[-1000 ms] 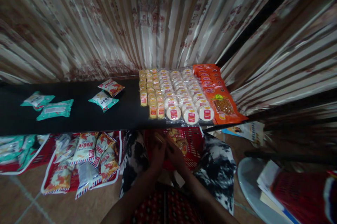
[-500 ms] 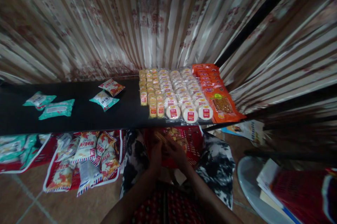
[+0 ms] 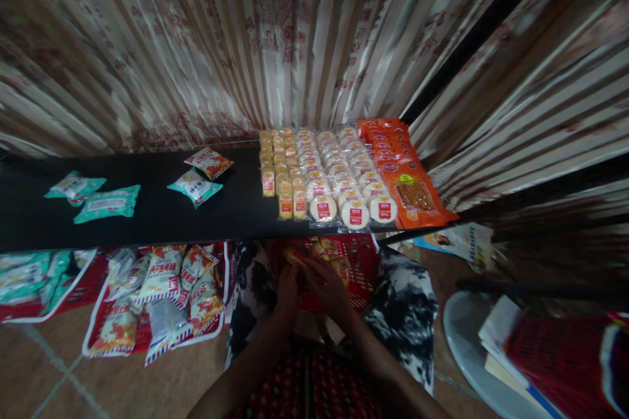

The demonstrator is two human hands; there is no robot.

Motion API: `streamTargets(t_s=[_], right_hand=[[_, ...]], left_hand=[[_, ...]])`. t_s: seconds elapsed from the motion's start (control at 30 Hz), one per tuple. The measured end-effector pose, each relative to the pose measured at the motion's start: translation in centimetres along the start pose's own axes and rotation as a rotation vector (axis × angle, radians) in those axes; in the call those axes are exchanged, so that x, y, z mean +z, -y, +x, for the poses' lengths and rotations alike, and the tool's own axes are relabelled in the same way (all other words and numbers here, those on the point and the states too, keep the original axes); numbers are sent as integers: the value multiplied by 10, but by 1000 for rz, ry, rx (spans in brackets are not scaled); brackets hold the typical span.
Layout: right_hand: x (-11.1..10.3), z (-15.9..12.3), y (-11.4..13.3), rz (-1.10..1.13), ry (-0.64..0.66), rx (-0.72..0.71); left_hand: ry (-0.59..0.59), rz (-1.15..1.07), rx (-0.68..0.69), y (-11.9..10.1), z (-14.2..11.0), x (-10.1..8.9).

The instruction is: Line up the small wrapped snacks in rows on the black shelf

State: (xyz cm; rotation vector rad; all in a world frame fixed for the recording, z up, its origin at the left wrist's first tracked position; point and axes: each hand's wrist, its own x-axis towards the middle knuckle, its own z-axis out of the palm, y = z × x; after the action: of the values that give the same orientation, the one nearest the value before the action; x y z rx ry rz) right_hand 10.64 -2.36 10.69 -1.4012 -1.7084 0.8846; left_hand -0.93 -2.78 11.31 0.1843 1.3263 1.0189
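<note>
I see two hands, left (image 3: pixel 287 280) and right (image 3: pixel 325 281), lower centre, fingers closed on one snack packet (image 3: pixel 295 257), its kind too dim to tell, over a red basket (image 3: pixel 364 271) of wrapped snacks (image 3: pixel 326 249). Three teal packets (image 3: pixel 107 203) and one orange packet (image 3: pixel 209 163) lie centre-left; two baskets (image 3: pixel 93 288), lower left, hold snack bags (image 3: pixel 161 273).

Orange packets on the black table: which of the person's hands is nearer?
Right. The right hand is on the near side of the table, left of the orange packets; the left hand is farther left.

Blk tbl (image 3: pixel 240 206), teal pkts (image 3: pixel 108 203), crackers (image 3: pixel 354 214), orng pkts (image 3: pixel 417 199)
</note>
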Motion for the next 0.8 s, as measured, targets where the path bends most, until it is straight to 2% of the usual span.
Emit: streamTargets(t_s=[0.37,0.53,0.8], right_hand=[[-5,-4,0,45,36,-31],[-4,-5,1,56,41,-24],[-4,-7,2,55,38,3]], left_hand=[[-8,-89,-10,-1,-5,2],[26,-160,-21,2,-3,0],[38,-86,-8,3,-4,-3]])
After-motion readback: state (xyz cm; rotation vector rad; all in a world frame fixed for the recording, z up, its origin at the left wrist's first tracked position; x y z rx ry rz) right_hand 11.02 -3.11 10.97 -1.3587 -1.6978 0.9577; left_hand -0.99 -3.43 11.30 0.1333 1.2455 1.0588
